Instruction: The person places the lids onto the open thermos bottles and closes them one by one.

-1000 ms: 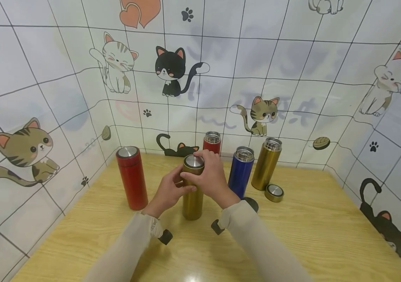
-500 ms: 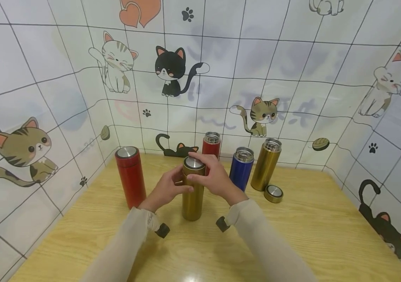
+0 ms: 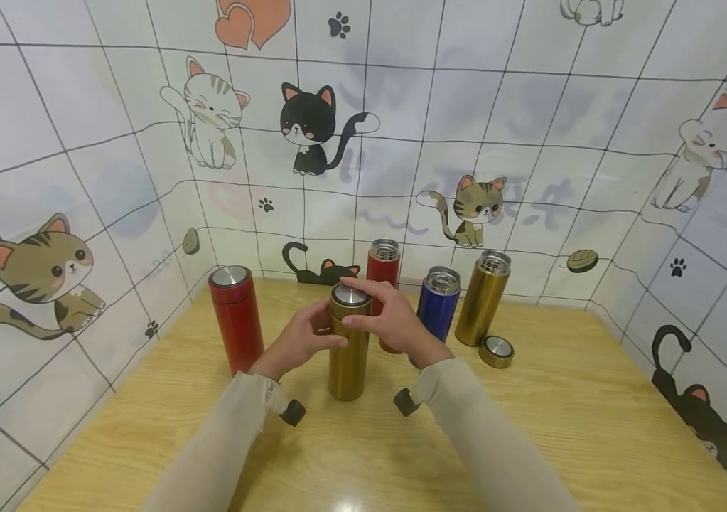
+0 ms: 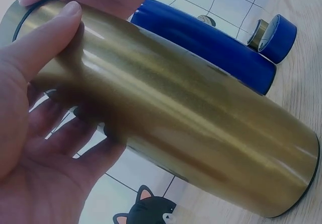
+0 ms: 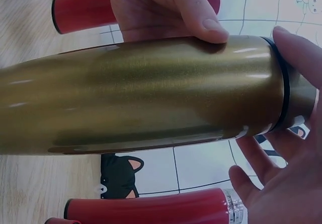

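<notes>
A gold thermos flask point(image 3: 347, 373) stands upright on the table with its steel-topped lid point(image 3: 350, 296) on. My left hand point(image 3: 295, 346) grips the upper body from the left, its thumb across the gold side in the left wrist view. From the right, my right hand point(image 3: 396, 323) holds the lid, with thumb and fingers around its rim. A black seam between lid and body shows in the right wrist view. Close behind the right hand are an open red flask point(image 3: 384, 267) and an open blue flask point(image 3: 438, 306), both partly covered by it.
A lidded red flask point(image 3: 237, 323) stands at the left, beside my left forearm. At the right is an open gold flask point(image 3: 483, 302), with a loose gold lid point(image 3: 496, 351) before it. A blue lid point(image 4: 279, 39) lies near the blue flask. Cat-patterned sheeting point(image 3: 395, 99) encloses the table point(image 3: 561, 412).
My right wrist has swung slightly right and its grip on the lid has shifted a little. The dark lid by that wrist is now hidden. My left hand keeps its hold.
</notes>
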Motion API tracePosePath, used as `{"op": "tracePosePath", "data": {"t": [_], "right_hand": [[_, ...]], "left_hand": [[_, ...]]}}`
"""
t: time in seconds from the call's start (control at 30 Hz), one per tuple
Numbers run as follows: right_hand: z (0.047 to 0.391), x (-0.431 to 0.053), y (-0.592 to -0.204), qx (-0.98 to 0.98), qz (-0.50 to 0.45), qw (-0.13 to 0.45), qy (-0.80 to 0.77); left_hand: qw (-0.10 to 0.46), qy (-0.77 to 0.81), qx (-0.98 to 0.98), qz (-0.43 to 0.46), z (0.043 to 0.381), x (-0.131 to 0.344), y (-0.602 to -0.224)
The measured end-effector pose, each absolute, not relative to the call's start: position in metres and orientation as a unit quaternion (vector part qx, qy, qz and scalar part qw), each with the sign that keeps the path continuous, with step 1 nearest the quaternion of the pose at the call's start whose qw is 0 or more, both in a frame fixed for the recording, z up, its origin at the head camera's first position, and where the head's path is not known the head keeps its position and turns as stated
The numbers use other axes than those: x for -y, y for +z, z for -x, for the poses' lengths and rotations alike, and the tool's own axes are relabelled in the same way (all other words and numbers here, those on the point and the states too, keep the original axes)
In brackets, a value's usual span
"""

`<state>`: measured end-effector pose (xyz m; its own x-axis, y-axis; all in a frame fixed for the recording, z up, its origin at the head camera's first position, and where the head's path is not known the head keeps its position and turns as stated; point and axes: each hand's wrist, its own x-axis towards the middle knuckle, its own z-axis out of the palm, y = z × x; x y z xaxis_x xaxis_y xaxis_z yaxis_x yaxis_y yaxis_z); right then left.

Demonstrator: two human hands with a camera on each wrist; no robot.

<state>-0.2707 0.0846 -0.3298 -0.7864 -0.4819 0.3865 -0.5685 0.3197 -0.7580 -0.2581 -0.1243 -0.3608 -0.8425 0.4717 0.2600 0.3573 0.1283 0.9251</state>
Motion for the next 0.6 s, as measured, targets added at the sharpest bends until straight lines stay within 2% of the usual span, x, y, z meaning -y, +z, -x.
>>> {"op": "tracePosePath", "data": {"t": [0.23,0.6], "right_hand": [[0.264,-0.081,-0.328,0.832,-0.284,0.063,0.473],[0.256,-0.072,-0.328,0.843,-0.260,0.103,0.459]], "left_hand": [[0.017,0.594,-0.758,-0.268,0.275,0.123,-0.382],[-0.045,0.598,-0.758,-0.256,0.265,0.119,-0.385]]}}
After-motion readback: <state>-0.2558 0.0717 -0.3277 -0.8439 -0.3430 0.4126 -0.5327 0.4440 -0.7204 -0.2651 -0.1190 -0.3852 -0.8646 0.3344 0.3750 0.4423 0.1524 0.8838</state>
